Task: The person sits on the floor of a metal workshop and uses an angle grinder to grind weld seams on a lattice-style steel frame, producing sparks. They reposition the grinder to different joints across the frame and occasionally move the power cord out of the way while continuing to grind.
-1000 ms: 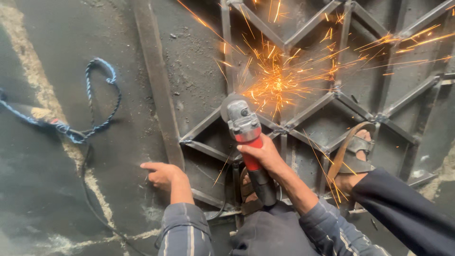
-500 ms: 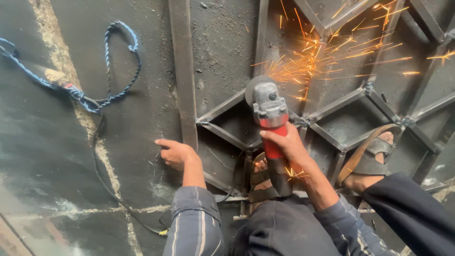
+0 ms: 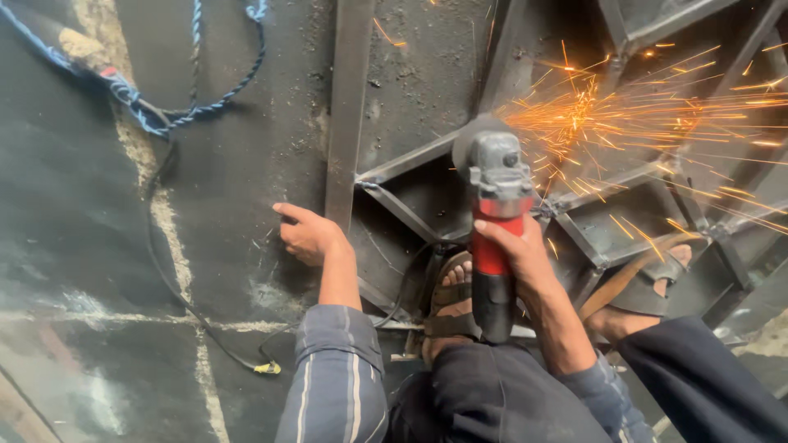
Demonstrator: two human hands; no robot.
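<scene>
Orange sparks flying: right hand clamped on red-and-grey angle grinder, mid-grind on grey steel frame; left hand braced open-fingered on floor.

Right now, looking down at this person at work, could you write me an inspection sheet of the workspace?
Surface: dark, dusty floor with pale chalk lines.
Job's things: red and grey angle grinder throwing orange sparks off a grey metal lattice frame.
Clutter: nothing seen.
Hands: right hand grips the grinder; left hand rests on the floor beside the frame's edge.
Cables: blue twisted rope joined to a black cable ending at a yellow tip.
Surroundings: the person's sandalled feet stand on the frame.
</scene>
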